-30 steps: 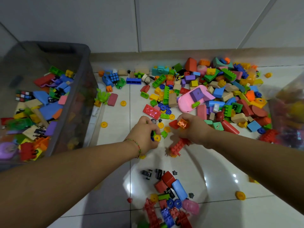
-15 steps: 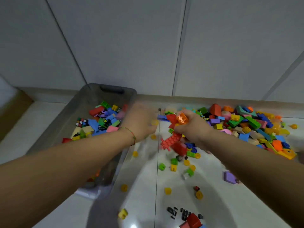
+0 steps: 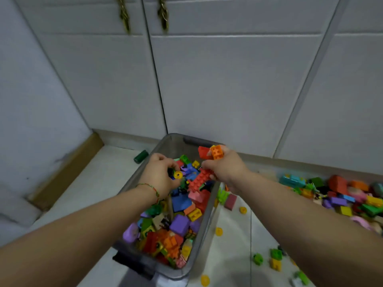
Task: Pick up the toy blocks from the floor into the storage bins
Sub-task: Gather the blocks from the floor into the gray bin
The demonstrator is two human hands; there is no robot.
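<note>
drop step, over grey bin [image 3: 207, 221]. left hand [image 3: 159, 176] curled round small yellow pieces [image 3: 177, 175]; right hand [image 3: 227, 168] grips red and orange blocks [image 3: 199, 181]. next: loosen fingers above bin. big pile [image 3: 342, 195] lies on floor [image 3: 232, 255], right.

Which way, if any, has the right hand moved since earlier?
Yes. The right hand moved left, to above the grey translucent storage bin.
</note>
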